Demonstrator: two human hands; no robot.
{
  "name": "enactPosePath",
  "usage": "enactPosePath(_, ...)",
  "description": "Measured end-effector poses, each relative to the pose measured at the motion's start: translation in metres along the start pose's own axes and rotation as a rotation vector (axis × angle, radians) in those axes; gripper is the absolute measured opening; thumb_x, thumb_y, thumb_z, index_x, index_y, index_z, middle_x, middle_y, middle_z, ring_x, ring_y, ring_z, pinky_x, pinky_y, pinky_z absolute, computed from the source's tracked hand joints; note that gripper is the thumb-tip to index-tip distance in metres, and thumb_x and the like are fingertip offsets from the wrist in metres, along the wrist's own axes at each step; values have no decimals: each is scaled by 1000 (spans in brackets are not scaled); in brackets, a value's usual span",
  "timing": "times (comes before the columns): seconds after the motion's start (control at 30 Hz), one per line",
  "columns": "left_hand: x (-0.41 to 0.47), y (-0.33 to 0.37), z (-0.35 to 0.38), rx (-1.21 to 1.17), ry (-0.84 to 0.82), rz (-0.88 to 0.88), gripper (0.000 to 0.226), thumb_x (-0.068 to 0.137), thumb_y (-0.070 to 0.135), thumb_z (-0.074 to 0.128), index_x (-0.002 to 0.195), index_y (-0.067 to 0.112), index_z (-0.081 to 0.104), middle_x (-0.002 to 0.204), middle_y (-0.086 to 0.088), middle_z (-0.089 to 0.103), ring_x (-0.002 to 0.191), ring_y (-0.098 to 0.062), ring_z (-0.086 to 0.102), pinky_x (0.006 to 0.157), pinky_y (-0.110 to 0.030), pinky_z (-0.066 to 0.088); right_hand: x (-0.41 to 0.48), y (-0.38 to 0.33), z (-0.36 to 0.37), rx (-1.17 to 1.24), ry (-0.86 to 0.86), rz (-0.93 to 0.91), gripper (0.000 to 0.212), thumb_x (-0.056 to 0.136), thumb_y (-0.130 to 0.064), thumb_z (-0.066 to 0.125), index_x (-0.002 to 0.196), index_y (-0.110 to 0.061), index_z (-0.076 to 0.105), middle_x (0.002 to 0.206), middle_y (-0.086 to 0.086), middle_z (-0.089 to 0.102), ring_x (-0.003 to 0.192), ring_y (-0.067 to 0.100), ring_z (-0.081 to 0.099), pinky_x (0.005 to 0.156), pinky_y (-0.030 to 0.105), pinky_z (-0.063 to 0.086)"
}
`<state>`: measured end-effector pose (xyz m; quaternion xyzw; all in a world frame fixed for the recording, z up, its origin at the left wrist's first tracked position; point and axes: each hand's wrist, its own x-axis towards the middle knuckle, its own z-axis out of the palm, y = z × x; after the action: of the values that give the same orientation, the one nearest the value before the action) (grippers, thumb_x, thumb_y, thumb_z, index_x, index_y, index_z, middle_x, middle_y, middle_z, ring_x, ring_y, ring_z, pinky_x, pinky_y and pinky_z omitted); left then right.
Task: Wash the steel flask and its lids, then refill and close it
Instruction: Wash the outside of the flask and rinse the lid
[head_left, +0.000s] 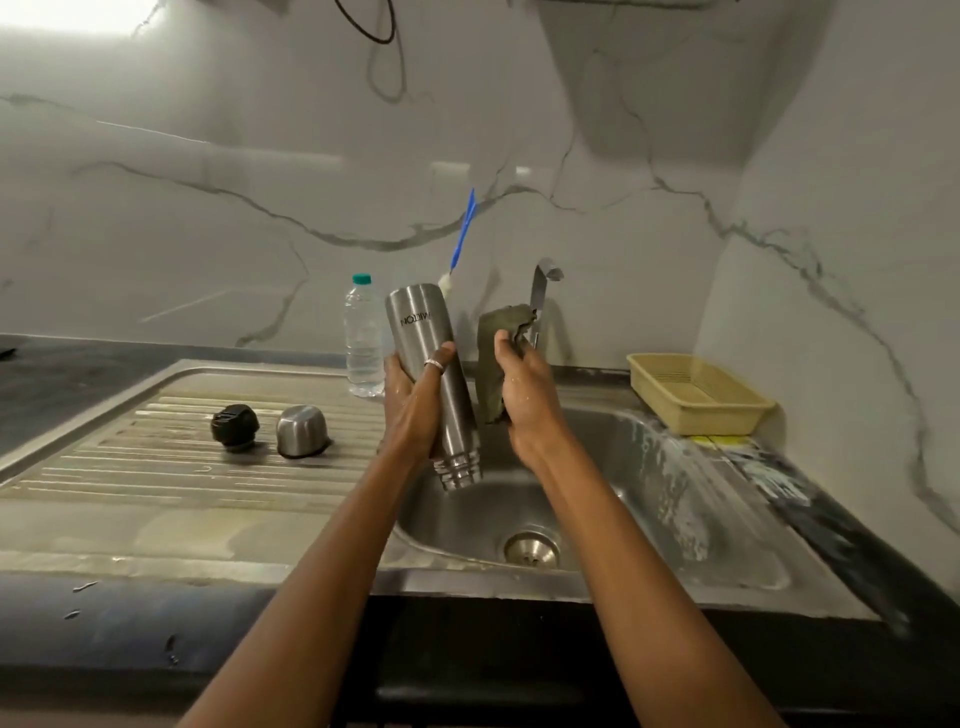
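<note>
- The left hand (415, 410) grips the steel flask (426, 332) around its middle, with the fingers and thumb curled round it
- The flask is held up over the sink (649, 467), a bit tilted, with its open ridged end pointing down and its flat bottom up
- The letters on the flask read upside down
- The right hand (524, 400) is closed on a grey-green cloth (493, 332), which it holds just beside the flask
- Both hands look wet
- The black lid (235, 426) sits on the ridged draining board (156, 467), left of the sink
- The steel cup lid (300, 430) lies next to the black lid, mouth down and a bit tipped
- A clear water bottle (363, 343) with a green cap stands behind the flask, near the wall
- A blue brush (464, 234) with a white tip leans on the wall behind the flask
- The tap (543, 291) stands behind the cloth
- A yellow basket (696, 395) sits on the counter, right of the sink
- The round drain (532, 548) is at the bottom of the sink
</note>
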<state>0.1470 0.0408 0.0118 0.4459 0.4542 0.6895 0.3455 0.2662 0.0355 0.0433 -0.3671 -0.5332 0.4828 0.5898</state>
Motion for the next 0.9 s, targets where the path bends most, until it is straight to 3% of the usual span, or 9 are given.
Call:
enactPosePath(0.13, 4, -20, 15, -37, 16, -72, 54, 94, 65, 53, 128, 23, 47, 113, -9, 67, 101, -24, 70, 87, -45, 59, 1, 13, -7, -243, -2, -111, 29, 107, -35, 45, 130, -28, 62, 108, -18, 68, 93, -12, 62, 82, 15, 47)
enactPosePath(0.27, 15, -25, 23, -75, -76, -12, 53, 101, 63, 36, 128, 22, 55, 112, -9, 70, 103, -23, 71, 90, -42, 59, 20, 32, 0, -443, -44, -206, 46, 106, -33, 47, 152, -35, 42, 143, -6, 58, 127, 11, 57, 108, 30, 45)
enactPosePath(0.47, 15, -29, 24, -29, -215, 35, 55, 101, 64, 36, 132, 26, 58, 124, -7, 68, 116, -23, 66, 101, -49, 53, 49, 17, 13, -560, -28, -345, 54, 107, -33, 46, 158, -28, 29, 167, -4, 18, 151, 12, 22, 123, 30, 20)
enactPosePath(0.53, 16, -29, 22, 5, -246, 78, 45, 109, 43, 35, 138, 14, 54, 126, -13, 66, 114, -19, 65, 96, -37, 55, 36, 27, 18, -657, -46, -458, 50, 108, -32, 42, 156, -26, 32, 168, -4, 11, 154, 13, 6, 126, 35, 12)
enactPosePath(0.6, 19, -31, 18, 71, -211, 112, 36, 110, 23, 37, 135, 3, 53, 115, -8, 67, 96, -1, 67, 77, -19, 55, 19, 50, 15, -761, -115, -550, 48, 109, -33, 37, 156, -26, 33, 167, -11, 6, 155, 13, -5, 126, 38, 6)
enactPosePath(0.67, 19, -34, 14, 24, -196, 78, 33, 109, 21, 38, 127, 1, 57, 104, -6, 69, 86, 0, 69, 69, -17, 54, 14, 64, 4, -774, -193, -499, 48, 110, -35, 35, 157, -30, 31, 167, -15, 2, 155, 13, -7, 125, 38, 5)
enactPosePath(0.73, 19, -36, 13, -87, -220, 5, 37, 109, 29, 38, 128, 6, 60, 111, -10, 72, 98, -12, 72, 79, -27, 58, 22, 66, -1, -776, -218, -447, 48, 110, -36, 34, 157, -32, 29, 168, -14, 1, 155, 12, -5, 123, 34, 5)
enactPosePath(0.8, 17, -34, 21, -188, -243, -91, 46, 109, 43, 33, 132, 14, 60, 119, -11, 72, 110, -22, 70, 93, -41, 57, 37, 57, 1, -769, -167, -446, 49, 110, -35, 35, 158, -31, 26, 169, -10, 0, 155, 14, -2, 124, 33, 7)
enactPosePath(0.9, 15, -34, 29, -243, -226, -173, 55, 109, 50, 22, 134, 18, 58, 114, -11, 74, 107, -24, 71, 87, -39, 59, 63, 41, 9, -716, -32, -369, 53, 109, -33, 34, 160, -32, 17, 169, -5, 0, 156, 19, 5, 125, 46, 18)
